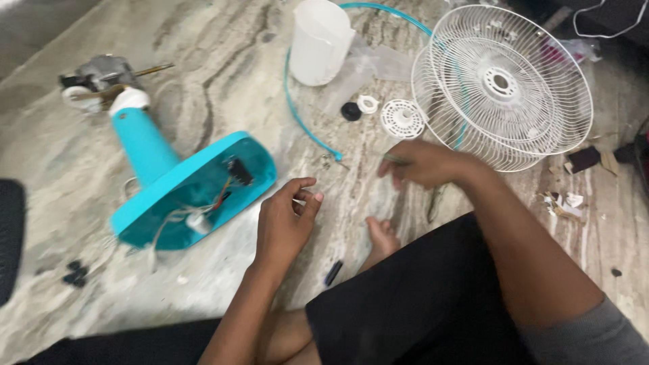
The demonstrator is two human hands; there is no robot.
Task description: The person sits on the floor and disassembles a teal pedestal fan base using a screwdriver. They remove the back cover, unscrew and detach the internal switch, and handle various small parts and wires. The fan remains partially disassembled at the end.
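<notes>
While the left hand point(284, 226) pinches something too small to identify beside the fan base point(196, 189), the right hand point(422, 162) closes on a thin tool near the grilles point(503, 84). Loose screws point(328, 161) on the floor point(223, 61) could scatter if nudged.

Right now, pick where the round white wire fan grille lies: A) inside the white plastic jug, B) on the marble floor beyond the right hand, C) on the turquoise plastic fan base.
B: the white wire fan grille rests on the marble floor, just beyond the right hand.
</notes>
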